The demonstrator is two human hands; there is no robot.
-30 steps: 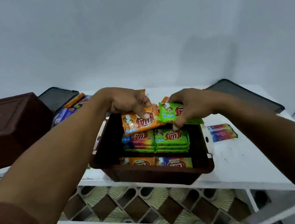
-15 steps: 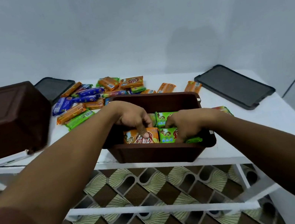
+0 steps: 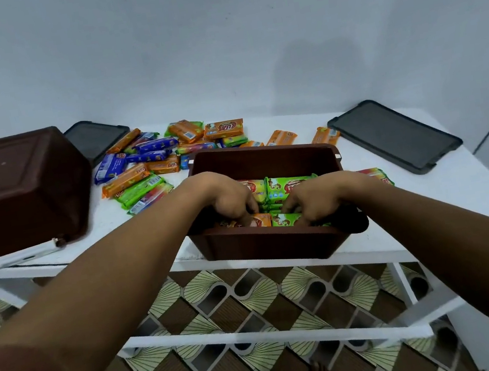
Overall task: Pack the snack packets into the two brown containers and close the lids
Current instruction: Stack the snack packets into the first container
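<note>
- An open brown plastic container (image 3: 274,245) stands at the near edge of the white desk (image 3: 452,199), right of centre, with both hands reaching down into it.
- The left hand (image 3: 228,196) curls its fingers down onto an orange foil snack packet (image 3: 261,218) lying against the container's near wall; the fingertips press on it, but I cannot tell whether they grasp it or merely push it flat.
- The right hand (image 3: 319,197) does the same on a green foil snack packet (image 3: 286,219) just beside the orange one, fingers bent over it; whether they pinch it is hidden.
- Farther inside the container, a row of green and orange packets (image 3: 288,184) is already packed, standing close together.
- A loose heap of orange, blue and green snack packets (image 3: 161,160) lies on the desk to the far left of the open container, and a few more orange ones (image 3: 282,137) lie behind it.
- One multicoloured packet (image 3: 377,174) lies on the desk just right of the container, partly behind the right wrist.
- A second brown plastic container (image 3: 17,191) rests upside down at the left of the desk.
- Two dark flat rectangular lids lie on the desk: one (image 3: 96,139) at the far left behind the upturned container, the other (image 3: 393,136) at the far right.
- Below the desk a patterned brown and cream floor (image 3: 258,312) shows.
</note>
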